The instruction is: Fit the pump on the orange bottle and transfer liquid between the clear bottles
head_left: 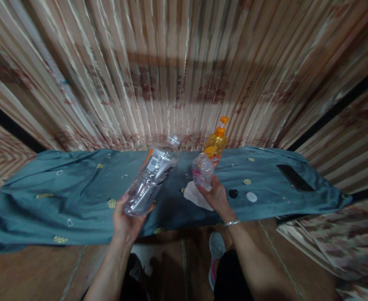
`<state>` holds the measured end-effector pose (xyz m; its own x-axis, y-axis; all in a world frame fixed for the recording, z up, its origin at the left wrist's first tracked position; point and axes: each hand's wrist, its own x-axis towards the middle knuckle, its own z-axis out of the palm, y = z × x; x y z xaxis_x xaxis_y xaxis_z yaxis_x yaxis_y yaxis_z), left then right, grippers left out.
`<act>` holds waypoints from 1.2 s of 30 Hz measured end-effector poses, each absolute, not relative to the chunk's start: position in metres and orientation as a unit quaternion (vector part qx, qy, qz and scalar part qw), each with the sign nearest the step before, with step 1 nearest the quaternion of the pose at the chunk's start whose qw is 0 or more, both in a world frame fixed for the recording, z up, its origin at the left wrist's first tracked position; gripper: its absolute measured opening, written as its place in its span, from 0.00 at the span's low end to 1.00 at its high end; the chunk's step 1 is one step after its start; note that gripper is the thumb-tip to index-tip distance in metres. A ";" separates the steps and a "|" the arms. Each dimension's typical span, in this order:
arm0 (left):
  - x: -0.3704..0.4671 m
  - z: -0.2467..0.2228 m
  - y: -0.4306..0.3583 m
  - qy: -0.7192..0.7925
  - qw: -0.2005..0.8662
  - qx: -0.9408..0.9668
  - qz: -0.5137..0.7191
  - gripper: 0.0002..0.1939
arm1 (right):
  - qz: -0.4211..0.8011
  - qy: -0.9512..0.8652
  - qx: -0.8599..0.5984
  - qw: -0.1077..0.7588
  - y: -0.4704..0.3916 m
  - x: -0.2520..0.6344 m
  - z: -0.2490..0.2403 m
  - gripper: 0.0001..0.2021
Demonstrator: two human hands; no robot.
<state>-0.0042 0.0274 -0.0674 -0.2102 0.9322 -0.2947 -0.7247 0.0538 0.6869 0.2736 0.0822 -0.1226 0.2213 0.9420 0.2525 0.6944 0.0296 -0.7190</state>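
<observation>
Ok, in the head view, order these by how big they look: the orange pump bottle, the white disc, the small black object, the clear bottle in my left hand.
1. Clear bottle in your left hand
2. Orange pump bottle, partly hidden
3. White disc and small black object: too alike to rank

Big bottle (152, 177): clear, open-necked, barcoded label with orange patch; held tilted, neck leaning right. Small bottle (202, 172): clear, pink-printed; held near, to the right.

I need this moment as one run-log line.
left hand: large clear bottle, tilted | right hand: small clear bottle | behind it: pump bottle
</observation>
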 end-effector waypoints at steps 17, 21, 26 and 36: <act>-0.005 -0.070 0.025 0.415 0.607 0.128 0.665 0.19 | 0.128 -0.634 -0.660 0.382 0.080 0.270 -0.120 0.25; -0.006 -0.071 0.024 0.413 0.595 0.142 0.675 0.20 | 0.112 -0.636 -0.665 0.374 0.081 0.272 -0.124 0.27; -0.008 -0.069 0.024 0.421 0.574 0.159 0.684 0.20 | 0.137 -0.632 -0.667 0.370 0.081 0.273 -0.125 0.29; -0.006 -0.060 0.024 0.430 0.560 0.187 0.683 0.20 | 0.194 -0.606 -0.677 0.371 0.083 0.278 -0.124 0.26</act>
<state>-0.0056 0.0243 -0.0604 -0.3015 0.9263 -0.2257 -0.6044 -0.0026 0.7967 0.2781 0.0833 -0.1236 0.1912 0.9635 0.1874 0.6754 0.0094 -0.7374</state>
